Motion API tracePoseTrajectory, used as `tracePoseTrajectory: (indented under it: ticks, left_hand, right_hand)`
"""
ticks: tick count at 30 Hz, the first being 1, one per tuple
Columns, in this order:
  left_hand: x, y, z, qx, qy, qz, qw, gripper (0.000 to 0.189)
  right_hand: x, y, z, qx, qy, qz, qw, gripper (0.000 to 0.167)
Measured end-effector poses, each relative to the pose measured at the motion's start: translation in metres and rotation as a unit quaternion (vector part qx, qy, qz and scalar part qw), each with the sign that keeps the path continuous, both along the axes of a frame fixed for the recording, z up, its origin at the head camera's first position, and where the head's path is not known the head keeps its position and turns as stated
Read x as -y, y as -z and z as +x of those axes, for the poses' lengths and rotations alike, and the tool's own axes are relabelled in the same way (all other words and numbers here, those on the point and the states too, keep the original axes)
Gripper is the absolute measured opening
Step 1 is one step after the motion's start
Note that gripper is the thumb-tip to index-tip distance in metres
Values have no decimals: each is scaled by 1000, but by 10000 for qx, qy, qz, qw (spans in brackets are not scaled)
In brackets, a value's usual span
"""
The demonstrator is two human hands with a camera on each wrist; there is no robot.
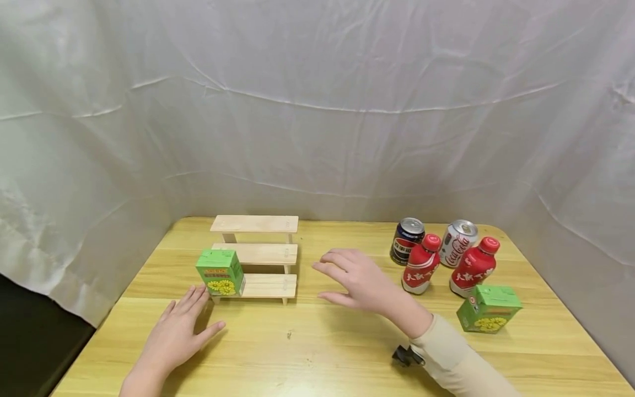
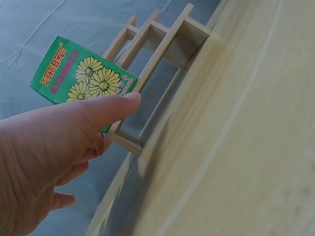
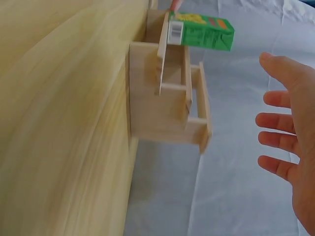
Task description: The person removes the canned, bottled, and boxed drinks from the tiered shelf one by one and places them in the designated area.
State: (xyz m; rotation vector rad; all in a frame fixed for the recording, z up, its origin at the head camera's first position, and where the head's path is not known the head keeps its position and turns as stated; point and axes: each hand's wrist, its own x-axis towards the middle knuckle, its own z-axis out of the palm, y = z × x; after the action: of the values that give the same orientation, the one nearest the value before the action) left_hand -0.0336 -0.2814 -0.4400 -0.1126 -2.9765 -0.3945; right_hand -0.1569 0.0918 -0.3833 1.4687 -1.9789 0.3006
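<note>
A green drink carton [image 1: 220, 273] with yellow flowers stands upright at the left end of the lowest step of a small wooden three-step shelf [image 1: 270, 285]. My left hand [image 1: 175, 335] is just in front of the shelf's left end, fingertips close by the carton's lower corner, thumb spread and fingers fairly straight. In the left wrist view its thumb [image 2: 110, 110] overlaps the carton's lower edge. To the right of the shelf, my right hand [image 1: 359, 282] hovers over the table with fingers apart and nothing in them. The right wrist view shows those fingers relaxed, away from the shelf [image 3: 157, 93].
At the right of the wooden table [image 1: 268, 353] stand a dark Pepsi can [image 1: 401, 245], a silver Coca-Cola can [image 1: 457, 245], two red bottles, one nearer the middle [image 1: 419, 267] and one farther right [image 1: 471, 270], and another green carton [image 1: 488, 311]. Pale cloth [image 1: 337, 138] hangs behind.
</note>
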Motion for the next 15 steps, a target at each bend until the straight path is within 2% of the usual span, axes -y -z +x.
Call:
tracePoseTrajectory:
  ticks: [5,15]
  left_hand:
    - [-1,0,1,-61,23,9,10000,85]
    - [-1,0,0,-17,5,38,10000,85]
  right_hand:
    - [22,2,-2,-69,9,57,10000,57]
    - [63,3,-2,256,370,86,9990,55]
